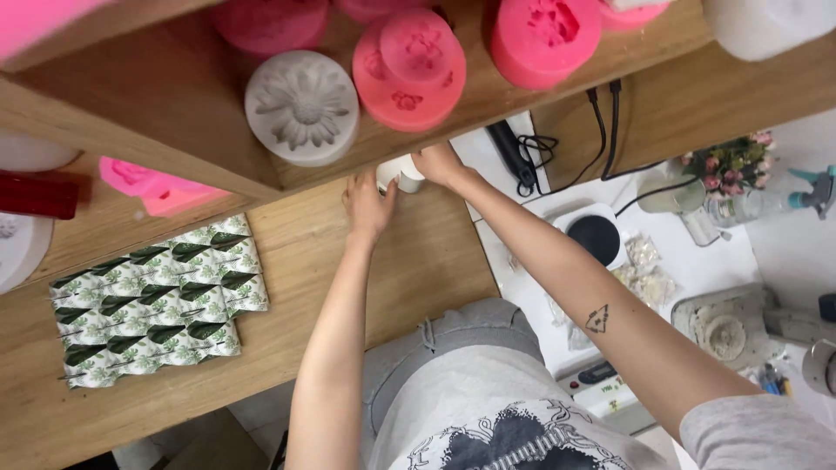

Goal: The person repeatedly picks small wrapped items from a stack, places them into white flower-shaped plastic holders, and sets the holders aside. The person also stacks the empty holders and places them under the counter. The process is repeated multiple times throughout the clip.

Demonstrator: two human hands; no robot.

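We saw the left hand (367,205) with its fingers cupped against one side of a small white cup (401,173), and the right hand (437,163) closed over its far side, so both held it. The cup sat at the back of the wooden shelf (418,261), partly hidden under the upper shelf's edge, so we could not tell its axis. Beyond lay leaf-printed packets (157,300), and above, a grey flower mould (301,107) beside pink moulds (409,70).

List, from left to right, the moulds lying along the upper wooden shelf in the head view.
Round grey flower-relief mould → stacked round pink moulds with small flower shapes → thick pink round mould with a flower cavity.
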